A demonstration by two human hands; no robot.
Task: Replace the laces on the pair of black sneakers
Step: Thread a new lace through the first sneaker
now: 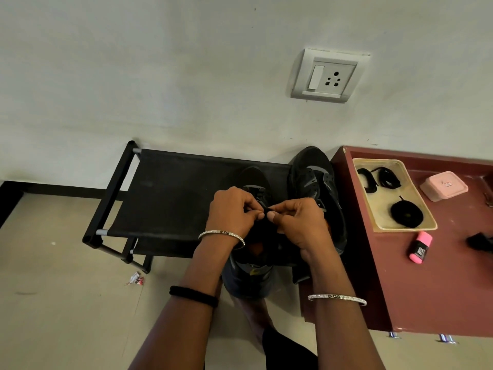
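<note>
Pinching the black lace (266, 208) between thumb and forefinger on each side, the fingertips (272, 216) of both hands meet almost touching over the eyelet rows of the near sneaker (254, 178). The other fingers are curled in behind them. The lace tip and the eyelet are hidden under the knuckles, so whether the lace is going in or coming out cannot be told. To do this step well, I judge each pinch should sit close to the lace tip so it does not buckle. One hand should steady the eyelet flap while the other feeds or draws the lace straight and flat, without twisting. The left hand (234, 212) comes in from the left with its knuckles up and the wrist bent slightly inward. The right hand (296, 220) mirrors it, back of the hand to the camera, and both forearms converge from below. The near sneaker stands on the black fabric shoe rack (170, 196), toe towards the wall. The second sneaker (314, 182) is just beside it on the right. More black laces (406, 213) lie in the tray (378, 161) on the maroon table (426, 276).
</note>
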